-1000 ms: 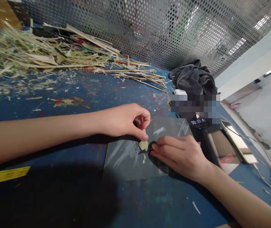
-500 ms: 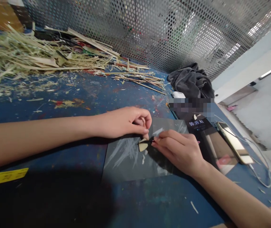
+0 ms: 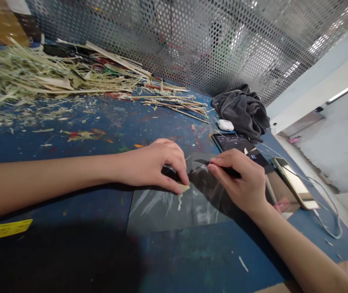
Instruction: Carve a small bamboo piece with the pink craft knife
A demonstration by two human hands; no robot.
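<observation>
My left hand (image 3: 161, 165) is closed, thumb and fingers on a small pale flat piece (image 3: 184, 188) that looks like a sliver of bamboo or wood. The piece rests at a dark grey scratched sheet (image 3: 158, 215), partly covered by my fingertips. A thin pale shaving (image 3: 179, 202) lies just below it. My right hand (image 3: 242, 175) pinches a small craft knife (image 3: 202, 162), its dark pointed blade facing left, apart from the pale piece. Most of the knife's handle is hidden in my right hand.
A heap of pale strips (image 3: 39, 77) spreads at the back left, with thin sticks (image 3: 176, 106) beside it. A dark cloth (image 3: 242, 110), white earbud case (image 3: 225, 125), dark tablet (image 3: 231, 140) and cabled phone (image 3: 296, 183) lie right. Perforated metal (image 3: 176, 40) stands behind.
My right hand has drawn the knife up and away from the pale piece. My left hand has come down over the piece, now covering more of it.
</observation>
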